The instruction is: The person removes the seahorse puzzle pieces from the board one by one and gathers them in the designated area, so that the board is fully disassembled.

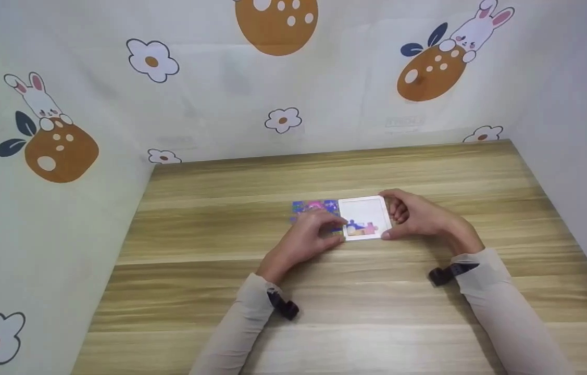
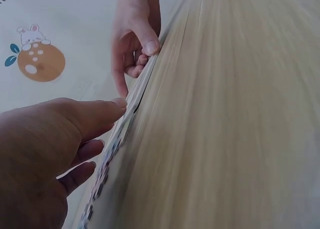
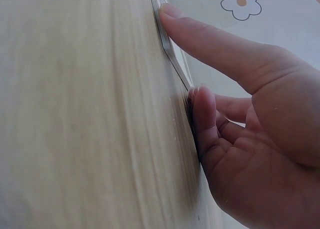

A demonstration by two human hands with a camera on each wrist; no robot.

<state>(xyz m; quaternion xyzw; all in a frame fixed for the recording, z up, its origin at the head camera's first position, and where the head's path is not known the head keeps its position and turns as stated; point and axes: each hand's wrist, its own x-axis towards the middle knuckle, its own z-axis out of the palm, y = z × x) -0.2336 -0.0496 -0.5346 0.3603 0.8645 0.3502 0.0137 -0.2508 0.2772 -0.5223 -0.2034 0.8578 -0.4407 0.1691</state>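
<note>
A white square puzzle frame [image 1: 358, 201] lies on the wooden table, with a few joined jigsaw pieces [image 1: 363, 229] in its lower part. My right hand [image 1: 418, 213] holds the frame's right side, index finger at the far corner and thumb at the near corner; its other fingers are curled in. At the lower left edge, my left hand [image 1: 306, 237] has its thumb and index finger on the frame. Colourful loose puzzle pieces [image 1: 298, 205] lie to the left of the frame, partly hidden under the left hand. In the left wrist view, the left thumb [image 2: 107, 109] touches the frame's edge.
The wooden table [image 1: 189, 219] is bounded at the back and both sides by pale cloth walls [image 1: 210, 88] printed with rabbits, fruit and flowers. Black wrist cameras [image 1: 284, 304] are strapped over the beige sleeves [image 1: 507, 312].
</note>
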